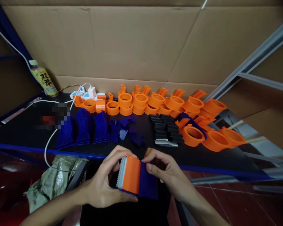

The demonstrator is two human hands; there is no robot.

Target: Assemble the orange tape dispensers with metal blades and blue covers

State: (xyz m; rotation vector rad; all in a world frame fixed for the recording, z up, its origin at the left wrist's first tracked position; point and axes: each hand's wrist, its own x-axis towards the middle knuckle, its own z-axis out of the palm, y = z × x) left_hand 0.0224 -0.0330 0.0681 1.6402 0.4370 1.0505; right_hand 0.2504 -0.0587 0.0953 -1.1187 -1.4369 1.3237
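Observation:
In front of the table edge, my left hand (103, 182) is wrapped round an orange tape dispenser (131, 175) with a grey serrated blade (122, 172) along its left side. A dark blue plastic flap (148, 182) extends from the dispenser's right side. My right hand (163, 166) pinches the upper part of this flap between thumb and fingers. The rest of the dispenser is hidden by my hands. Beyond them on the table lie stacks of blue flaps (101, 127), loose blue pieces (124, 134) and rows of black strips (166, 127) with a few toothed metal blades (166, 142).
Orange dispenser frames (153, 100) stand stacked along the cardboard wall (132, 40), with more frames (193, 136) at the right. A drink bottle (44, 80), a power strip (100, 95) and a white cable (46, 150) are at the left. A crumpled sack (49, 179) sits below the table.

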